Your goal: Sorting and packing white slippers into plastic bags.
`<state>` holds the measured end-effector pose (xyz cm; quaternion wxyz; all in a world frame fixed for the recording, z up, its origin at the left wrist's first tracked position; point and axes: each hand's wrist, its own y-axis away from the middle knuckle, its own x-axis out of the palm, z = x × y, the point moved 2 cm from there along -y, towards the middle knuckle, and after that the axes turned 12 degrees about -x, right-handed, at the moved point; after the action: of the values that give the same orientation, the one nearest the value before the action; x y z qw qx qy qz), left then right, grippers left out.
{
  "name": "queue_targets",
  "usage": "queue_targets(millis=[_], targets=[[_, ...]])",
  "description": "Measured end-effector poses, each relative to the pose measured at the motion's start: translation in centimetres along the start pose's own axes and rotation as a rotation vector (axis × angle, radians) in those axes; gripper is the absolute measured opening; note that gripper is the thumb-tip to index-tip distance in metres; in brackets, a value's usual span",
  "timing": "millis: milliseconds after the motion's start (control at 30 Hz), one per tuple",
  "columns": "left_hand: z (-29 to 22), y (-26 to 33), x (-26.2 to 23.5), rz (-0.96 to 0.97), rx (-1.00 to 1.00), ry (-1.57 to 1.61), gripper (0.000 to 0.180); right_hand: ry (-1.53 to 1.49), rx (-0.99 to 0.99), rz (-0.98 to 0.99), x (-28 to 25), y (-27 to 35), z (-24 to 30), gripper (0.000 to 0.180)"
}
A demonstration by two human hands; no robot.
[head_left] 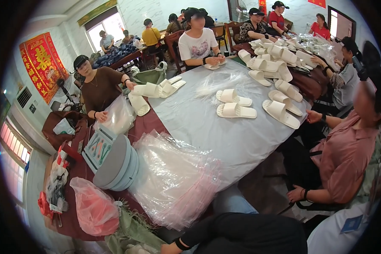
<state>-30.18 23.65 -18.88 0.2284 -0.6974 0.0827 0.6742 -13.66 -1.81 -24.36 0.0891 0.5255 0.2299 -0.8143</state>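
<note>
Near the table [182, 120], the left hand [170, 249], grip unclear, is beside a green sack [133, 232].

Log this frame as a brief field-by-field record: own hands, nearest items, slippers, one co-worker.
Own hands: one visible, probably the left hand, cut by the lower edge; grip unclear
Beside it: green woven sack
Left of sack: translucent pink plastic bag
Beyond sack: spread clear plastic bags
Mid-table: two white open-toed slippers on pale grey sheet
Far right: white slipper pile
Co-worker in brown top: one hand on clear plastic

The hand [170, 248] has a black wristband [181, 244] and black sleeve [211, 230].
</note>
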Motion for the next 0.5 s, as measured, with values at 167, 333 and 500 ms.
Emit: queue_targets(millis=[167, 333, 500], targets=[[-11.2, 2.7, -13.6, -0.022, 0.181, 0.264, 0.031, -0.374, 0.088, -0.142, -6.2, 2.3, 2.1, 0.022], [-21.6, 5.4, -20.0, -0.035, 0.391, 0.781, 0.03, -0.744, 0.163, -0.273, -9.0, 1.6, 4.1, 0.021], [-28.1, 6.4, -19.6, 0.294, 0.549, 1.188, 0.028, -1.094, 0.283, -0.464, -12.9, 1.4, 3.8, 0.021]])
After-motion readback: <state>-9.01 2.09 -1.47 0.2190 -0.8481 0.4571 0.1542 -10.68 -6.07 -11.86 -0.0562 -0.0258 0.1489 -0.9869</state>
